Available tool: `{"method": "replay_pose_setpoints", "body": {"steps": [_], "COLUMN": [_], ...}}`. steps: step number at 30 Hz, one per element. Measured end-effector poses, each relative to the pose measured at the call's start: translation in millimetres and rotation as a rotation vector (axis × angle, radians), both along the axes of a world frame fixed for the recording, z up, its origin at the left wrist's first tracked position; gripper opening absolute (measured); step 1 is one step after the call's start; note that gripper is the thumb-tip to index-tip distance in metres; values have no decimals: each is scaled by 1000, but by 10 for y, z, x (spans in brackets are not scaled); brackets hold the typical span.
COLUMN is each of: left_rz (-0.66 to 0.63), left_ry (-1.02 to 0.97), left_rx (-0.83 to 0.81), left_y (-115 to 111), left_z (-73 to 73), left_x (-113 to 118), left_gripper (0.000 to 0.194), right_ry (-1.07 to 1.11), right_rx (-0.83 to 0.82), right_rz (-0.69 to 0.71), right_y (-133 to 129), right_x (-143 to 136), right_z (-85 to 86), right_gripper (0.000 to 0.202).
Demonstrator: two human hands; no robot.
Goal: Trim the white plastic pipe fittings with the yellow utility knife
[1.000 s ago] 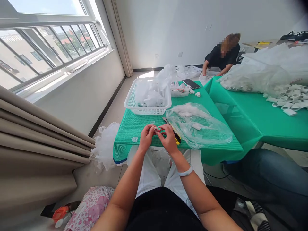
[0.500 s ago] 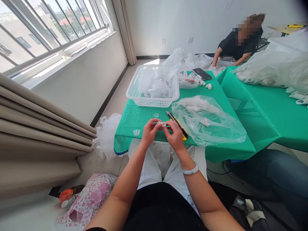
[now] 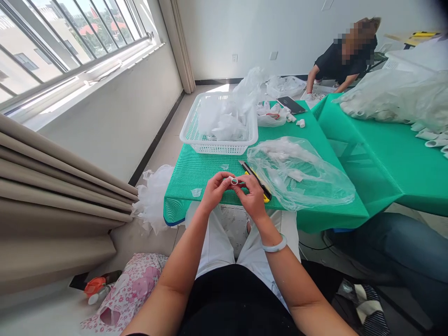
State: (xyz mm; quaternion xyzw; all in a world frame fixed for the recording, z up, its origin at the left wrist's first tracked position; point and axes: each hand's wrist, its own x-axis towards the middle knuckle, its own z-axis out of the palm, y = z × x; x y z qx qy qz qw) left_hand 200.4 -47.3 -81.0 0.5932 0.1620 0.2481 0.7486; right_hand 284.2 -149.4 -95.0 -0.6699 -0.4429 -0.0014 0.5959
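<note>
A small white pipe fitting (image 3: 234,181) is pinched between my two hands above the front edge of the green-covered table (image 3: 185,175); its round opening faces up toward me. My left hand (image 3: 214,190) grips it from the left, and my right hand (image 3: 252,195) holds it from the right. Just beyond my right hand lies a yellow and black box cutter (image 3: 257,179), its blade pointing away to the left. Beside the cutter, on the right, spreads a clear plastic bag (image 3: 304,175) with white pieces inside. Small plastic scraps (image 3: 196,192) lie left of my hands.
A white basket (image 3: 220,148) holds plastic bags at the back left. Behind the clear bag are more white fittings (image 3: 300,123) and a dark tablet (image 3: 291,105). Large filled bags (image 3: 392,100) rest on the right table. A person (image 3: 345,60) crouches beyond, hands in a basket.
The fitting has turned in my fingers, so its opening now shows as a wider ring. The whole view has shifted slightly.
</note>
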Motion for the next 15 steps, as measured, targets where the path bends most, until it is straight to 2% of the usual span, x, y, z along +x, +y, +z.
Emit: {"method": "replay_pose_setpoints", "body": {"steps": [6, 12, 15], "left_rz": [-18, 58, 22], "left_ry": [-11, -39, -16], "left_rx": [-18, 57, -29], "left_y": [4, 22, 32], "left_z": [15, -28, -24], "left_x": [-3, 8, 3], "left_gripper": [26, 25, 28], "right_ry": [-4, -23, -88], "right_rx": [2, -35, -31], "right_rz": [-7, -21, -43], "right_y": [2, 24, 28], "right_x": [-7, 2, 10], "right_z": [20, -33, -82], "right_gripper": [14, 16, 17]}}
